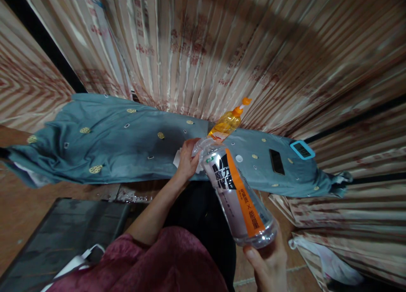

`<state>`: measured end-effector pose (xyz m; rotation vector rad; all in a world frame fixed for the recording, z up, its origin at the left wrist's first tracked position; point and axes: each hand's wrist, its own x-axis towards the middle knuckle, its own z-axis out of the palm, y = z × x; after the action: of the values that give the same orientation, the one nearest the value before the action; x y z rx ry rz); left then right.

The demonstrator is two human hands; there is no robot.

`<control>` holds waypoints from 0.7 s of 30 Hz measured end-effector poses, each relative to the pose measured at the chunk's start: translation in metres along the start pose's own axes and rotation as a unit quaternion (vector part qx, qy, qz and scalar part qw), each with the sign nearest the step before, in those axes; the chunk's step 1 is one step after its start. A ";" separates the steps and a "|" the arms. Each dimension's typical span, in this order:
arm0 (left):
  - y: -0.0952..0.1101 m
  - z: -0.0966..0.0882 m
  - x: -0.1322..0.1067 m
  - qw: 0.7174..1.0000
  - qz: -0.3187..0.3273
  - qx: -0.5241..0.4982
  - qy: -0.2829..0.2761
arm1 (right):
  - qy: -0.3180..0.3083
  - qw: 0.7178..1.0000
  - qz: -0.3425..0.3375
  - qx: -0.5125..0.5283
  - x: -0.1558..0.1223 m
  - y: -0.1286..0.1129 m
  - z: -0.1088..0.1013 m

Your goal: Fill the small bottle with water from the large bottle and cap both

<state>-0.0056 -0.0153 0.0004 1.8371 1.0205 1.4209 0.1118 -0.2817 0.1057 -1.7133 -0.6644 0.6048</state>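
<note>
At the teal cloth (142, 144), holds a labelled bottle (233, 194) aslant lengthwise; pinches its farther neck end with left hand (187, 160); clasps its nearer base with right hand (271, 260).

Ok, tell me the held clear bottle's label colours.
Label: mainly grey and orange, best in head view.

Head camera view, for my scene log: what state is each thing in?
Large bottle: tilted, neck end at the left hand, base in the right hand; fill level unclear.
Pump bottle: pump top on, amber inside; level unclear.
Phone: lying down, screen dark.
Clock: digits showing, too blurred to read.
Cloth: spread out, wrinkled at the ends.
Curtain: hanging in folds.
</note>
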 end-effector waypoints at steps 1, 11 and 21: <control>0.000 0.000 0.000 1.000 0.000 -0.002 0.000 | 0.002 1.000 0.001 -0.003 0.000 0.001 0.000; 0.002 -0.001 0.000 1.000 -0.021 0.000 -0.004 | -0.003 1.000 -0.002 0.010 0.001 0.002 -0.002; 0.003 -0.001 0.001 1.000 0.000 -0.010 0.004 | -0.007 1.000 0.000 0.006 0.002 0.003 -0.003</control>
<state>-0.0054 -0.0159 0.0033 1.8186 1.0072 1.4336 0.1158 -0.2824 0.1031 -1.6997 -0.6684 0.6201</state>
